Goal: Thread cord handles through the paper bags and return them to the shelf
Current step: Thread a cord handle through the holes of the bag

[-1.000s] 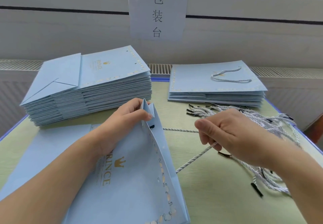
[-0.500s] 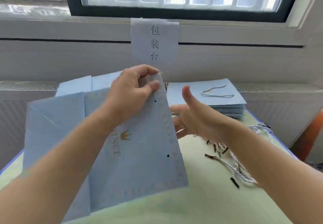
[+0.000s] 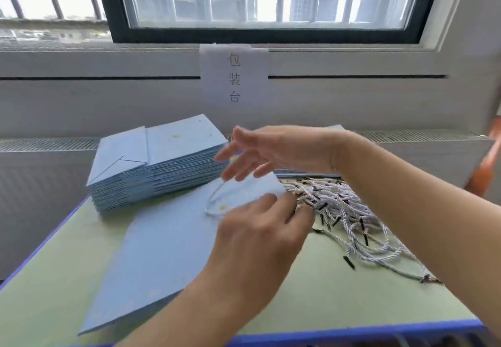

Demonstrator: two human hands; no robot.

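A light blue paper bag (image 3: 162, 252) lies flat on the green table top (image 3: 325, 298), its top edge pointing away from me. A white cord handle (image 3: 217, 200) loops out on the bag near that edge. My left hand (image 3: 260, 233) lies on the bag's upper right part, with the fingers bent over the top corner, holding it. Just above the bag's top edge hovers my right hand (image 3: 265, 154), fingers spread and holding nothing. A heap of white cords with black tips (image 3: 341, 208) lies right of the bag.
A tall stack of flat blue bags (image 3: 151, 168) stands at the back left. A second stack (image 3: 336, 127) is mostly hidden behind my right arm. A paper sign (image 3: 234, 75) hangs on the wall under the window. The table's blue front edge (image 3: 352, 333) is close to me.
The bag was lifted and turned over, and now lies flat on the table. My right hand has let go of the cord and hovers open. The camera has tilted upward.
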